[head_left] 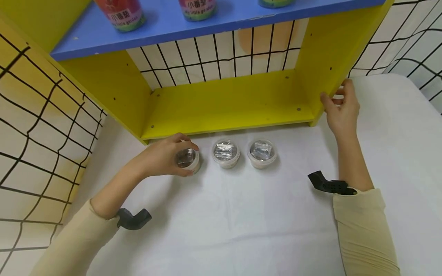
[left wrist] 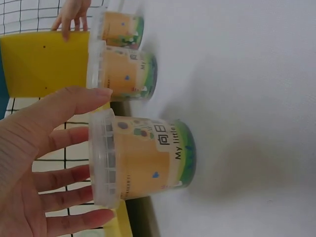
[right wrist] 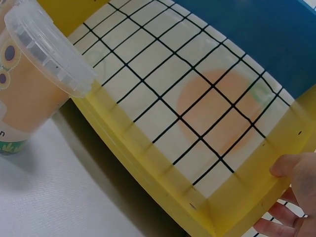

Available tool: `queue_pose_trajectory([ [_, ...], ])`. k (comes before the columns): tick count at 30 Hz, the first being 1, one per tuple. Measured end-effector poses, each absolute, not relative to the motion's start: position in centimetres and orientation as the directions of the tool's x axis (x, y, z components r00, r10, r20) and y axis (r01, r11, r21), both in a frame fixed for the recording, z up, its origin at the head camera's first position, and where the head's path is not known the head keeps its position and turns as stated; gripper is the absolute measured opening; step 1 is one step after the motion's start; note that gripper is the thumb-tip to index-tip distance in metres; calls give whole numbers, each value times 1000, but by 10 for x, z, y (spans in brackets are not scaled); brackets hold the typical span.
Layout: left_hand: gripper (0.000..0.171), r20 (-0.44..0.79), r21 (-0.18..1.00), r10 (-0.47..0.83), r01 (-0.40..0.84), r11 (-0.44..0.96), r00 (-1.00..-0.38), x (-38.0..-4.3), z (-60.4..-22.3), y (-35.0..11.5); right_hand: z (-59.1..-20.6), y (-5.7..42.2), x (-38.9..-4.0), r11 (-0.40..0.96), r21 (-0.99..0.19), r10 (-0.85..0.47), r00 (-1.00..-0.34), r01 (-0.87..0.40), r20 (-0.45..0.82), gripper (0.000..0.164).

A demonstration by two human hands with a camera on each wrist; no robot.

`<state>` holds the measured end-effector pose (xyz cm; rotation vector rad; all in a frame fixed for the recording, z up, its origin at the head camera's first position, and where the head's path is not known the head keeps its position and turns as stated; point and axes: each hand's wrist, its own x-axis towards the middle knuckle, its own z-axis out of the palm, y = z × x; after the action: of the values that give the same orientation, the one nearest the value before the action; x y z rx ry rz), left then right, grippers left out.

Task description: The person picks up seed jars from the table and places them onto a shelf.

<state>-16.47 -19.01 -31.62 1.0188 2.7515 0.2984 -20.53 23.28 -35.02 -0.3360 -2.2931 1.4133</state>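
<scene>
My left hand (head_left: 169, 155) is spread around the lid of the leftmost clear-lidded plastic cup (left wrist: 148, 158), thumb on the near side and fingers on the far side. In the left wrist view, a gap shows between the thumb tip and the lid. The cup stands on the white cloth, with an orange label and a green base band. Beside it stand a middle cup (head_left: 226, 154) and a right cup (head_left: 261, 154), foil packets showing through their lids. My right hand (head_left: 343, 109) grips the front edge of the yellow shelf unit's right side panel (head_left: 319, 65), thumb inside, fingers outside.
Above the yellow bottom board (head_left: 224, 103) runs a blue shelf board (head_left: 221, 23) bearing a red-labelled cup (head_left: 122, 13) and others partly cut off. Black wire grid (head_left: 38, 126) stands at the left and behind the unit. White cloth (head_left: 235, 214) covers the table.
</scene>
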Motion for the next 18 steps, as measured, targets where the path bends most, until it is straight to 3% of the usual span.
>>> queue_pose_trajectory([
  [12,55,-105,302,646,595,745,-756,-168,-319,-191,-344,235,-203,339,-941,384,-911,-16,154,33],
  [18,56,-105,315,646,591,743,-756,-170,-321,-192,-343,240,-202,176,-984,361,-930,-8,72,27],
])
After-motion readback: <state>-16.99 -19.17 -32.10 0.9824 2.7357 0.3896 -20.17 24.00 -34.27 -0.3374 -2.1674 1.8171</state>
